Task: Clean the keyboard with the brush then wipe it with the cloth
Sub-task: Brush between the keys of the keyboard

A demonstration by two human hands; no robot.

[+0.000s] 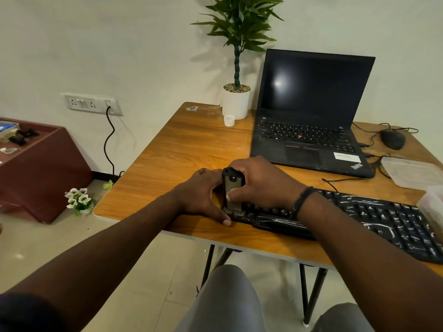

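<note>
Both forearms reach in from the near edge toward the keyboard, which lies along the front of the worktop, long axis running left to right, white dust streaked over its right half. At the keyboard's left end the right hand grips the brush, fingers and thumb curled round its dark body, bristle end down on the leftmost keys. Just left of the keyboard, the left hand rests open on the wood, thumb against the keyboard's corner, apparently steadying it. Uncleaned keys lie rightward of the brush, so sweeping looks set to travel along the long axis. No cloth is identifiable. Behind the keyboard stands a laptop.
</note>
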